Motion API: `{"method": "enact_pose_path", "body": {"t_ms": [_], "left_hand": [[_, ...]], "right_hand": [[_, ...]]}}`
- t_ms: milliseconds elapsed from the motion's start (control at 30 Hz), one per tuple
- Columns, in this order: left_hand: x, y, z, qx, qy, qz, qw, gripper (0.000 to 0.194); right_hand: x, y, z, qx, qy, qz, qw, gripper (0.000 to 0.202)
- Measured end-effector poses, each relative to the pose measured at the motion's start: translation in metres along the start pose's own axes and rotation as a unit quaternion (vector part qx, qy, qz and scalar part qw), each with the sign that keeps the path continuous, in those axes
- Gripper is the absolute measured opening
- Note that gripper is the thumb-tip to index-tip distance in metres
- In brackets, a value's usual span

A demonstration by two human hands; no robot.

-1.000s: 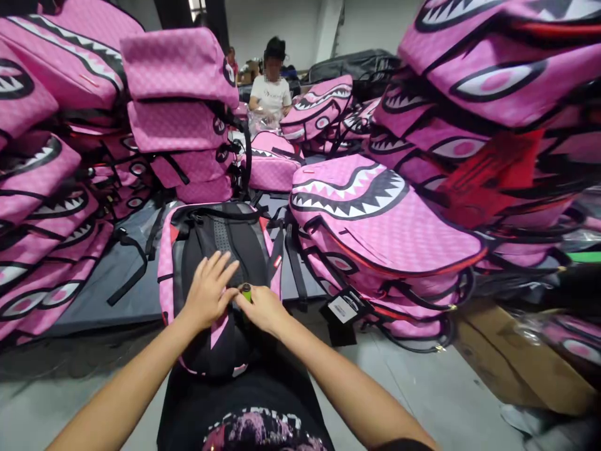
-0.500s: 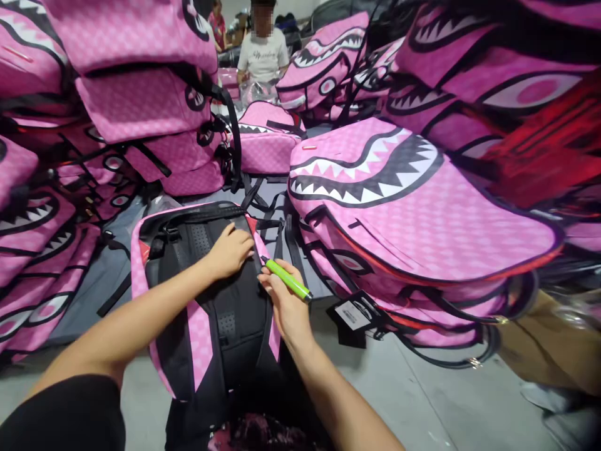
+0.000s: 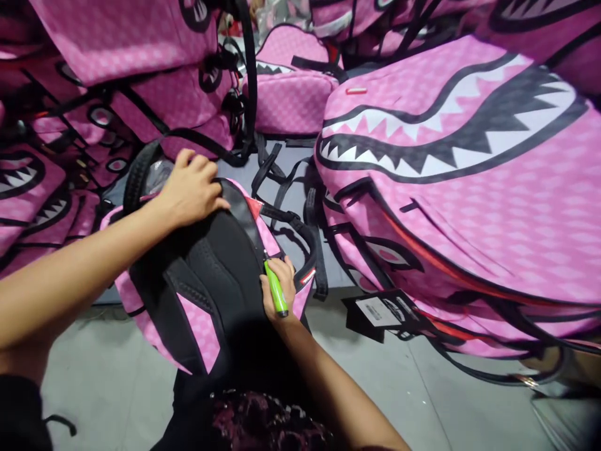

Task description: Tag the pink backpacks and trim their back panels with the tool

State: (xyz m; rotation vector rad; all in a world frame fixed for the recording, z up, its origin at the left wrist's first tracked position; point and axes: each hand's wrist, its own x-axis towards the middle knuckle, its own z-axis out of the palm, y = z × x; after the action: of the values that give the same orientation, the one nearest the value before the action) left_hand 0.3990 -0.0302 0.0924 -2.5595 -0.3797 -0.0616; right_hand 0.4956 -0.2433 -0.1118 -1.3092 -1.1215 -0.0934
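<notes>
A pink and black backpack (image 3: 244, 263) lies in front of me, its black padded back facing up and its top edge raised. My left hand (image 3: 195, 188) is closed on that top edge, with the fingers curled over it; part of the grip is hidden. A loop of black strap (image 3: 136, 178) rises beside the left wrist. In my right hand (image 3: 282, 279) is a green pen-like tool (image 3: 275, 288) with a thin tip and a dark end. The right fingers close around it at the backpack's right side, near a black side strap (image 3: 307, 241).
To the right lies a large pink shark-mouth backpack (image 3: 436, 207) on another, with a hang tag (image 3: 380, 310) dangling. Stacked pink backpacks (image 3: 154, 106) stand at left. A smaller pink bag (image 3: 293, 103) sits behind on the grey table (image 3: 288, 172), among loose black straps.
My left hand has moved up and left from the back panel to the top edge. The backpack has tilted, and the right hand with the green tool sits slightly lower. The view has dipped closer.
</notes>
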Motion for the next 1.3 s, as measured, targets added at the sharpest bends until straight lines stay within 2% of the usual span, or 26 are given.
{"method": "enact_pose_path", "body": {"t_ms": [67, 167, 267, 400, 533, 633, 767, 1167, 1300], "left_hand": [[-0.007, 0.010, -0.003, -0.031, -0.010, 0.038, 0.999, 0.060], [-0.013, 0.045, 0.000, -0.102, -0.020, 0.066, 0.992, 0.062], [-0.016, 0.074, 0.006, -0.151, -0.031, 0.037, 0.987, 0.054], [-0.022, 0.091, 0.010, -0.183, -0.023, -0.022, 0.983, 0.028], [-0.033, 0.099, 0.021, -0.245, 0.010, -0.018, 0.969, 0.009], [-0.039, 0.102, 0.031, -0.253, 0.053, -0.006, 0.966, 0.008], [-0.042, 0.103, 0.038, -0.248, 0.077, -0.003, 0.966, 0.010], [-0.042, 0.103, 0.042, -0.264, 0.070, -0.005, 0.962, 0.010], [-0.042, 0.102, 0.042, -0.263, 0.063, -0.002, 0.963, 0.010]], "right_hand": [[0.010, -0.008, -0.001, 0.039, 0.009, 0.098, 0.994, 0.027], [0.031, -0.017, 0.000, 0.086, 0.035, 0.258, 0.962, 0.018], [0.050, -0.018, 0.002, 0.093, 0.053, 0.312, 0.944, 0.025], [0.059, -0.012, 0.005, 0.058, 0.038, 0.291, 0.954, 0.027], [0.057, -0.010, 0.007, 0.025, 0.022, 0.241, 0.970, 0.024], [0.060, -0.011, 0.007, -0.009, 0.004, 0.197, 0.980, 0.022], [0.066, -0.014, 0.006, -0.070, -0.036, 0.155, 0.985, 0.025], [0.070, -0.014, 0.007, -0.094, -0.063, 0.167, 0.979, 0.029], [0.070, -0.013, 0.008, -0.080, -0.072, 0.210, 0.972, 0.031]]}}
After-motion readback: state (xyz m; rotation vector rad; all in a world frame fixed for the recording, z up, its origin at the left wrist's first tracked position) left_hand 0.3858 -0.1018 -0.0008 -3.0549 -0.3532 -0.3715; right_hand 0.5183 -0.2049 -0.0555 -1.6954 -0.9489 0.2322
